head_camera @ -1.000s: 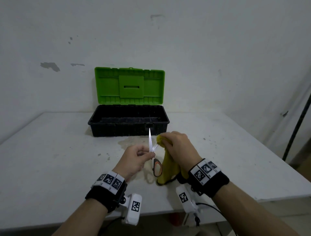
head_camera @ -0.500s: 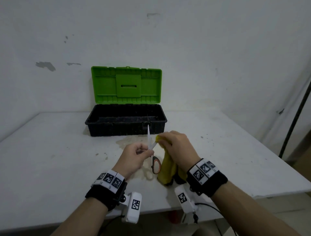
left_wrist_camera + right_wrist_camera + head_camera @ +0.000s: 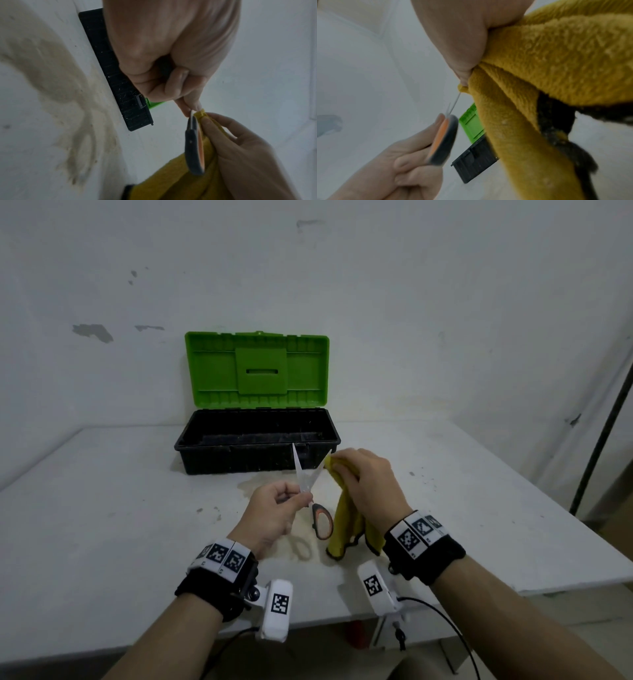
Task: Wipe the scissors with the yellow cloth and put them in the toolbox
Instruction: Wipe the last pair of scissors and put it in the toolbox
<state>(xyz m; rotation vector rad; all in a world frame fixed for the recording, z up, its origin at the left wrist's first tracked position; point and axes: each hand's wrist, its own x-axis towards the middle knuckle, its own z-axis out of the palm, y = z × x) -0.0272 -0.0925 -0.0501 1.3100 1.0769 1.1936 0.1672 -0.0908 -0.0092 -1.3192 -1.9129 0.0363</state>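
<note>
My left hand [image 3: 274, 508] grips the scissors [image 3: 310, 491] near the pivot, blades spread in a V and pointing up, the black and orange handle [image 3: 322, 520] hanging below. My right hand [image 3: 366, 481] holds the yellow cloth [image 3: 346, 525] and pinches it round the tip of the right blade. The rest of the cloth hangs down toward the table. In the left wrist view the scissors handle [image 3: 193, 148] lies edge-on against the cloth [image 3: 180, 180]. In the right wrist view the cloth [image 3: 556, 60] fills the frame beside the handle [image 3: 443, 139]. The toolbox [image 3: 257, 446] stands open behind my hands.
The toolbox has a black base and a green lid [image 3: 257, 371] leaning back toward the white wall. The white table [image 3: 102, 525] bears a brownish stain [image 3: 253, 484] in front of the box. A dark pole [image 3: 603, 419] stands at the right beyond the table edge.
The scissor blades have opened from nearly together into a wide V. My right hand with the cloth has slid up the right blade to its tip.
</note>
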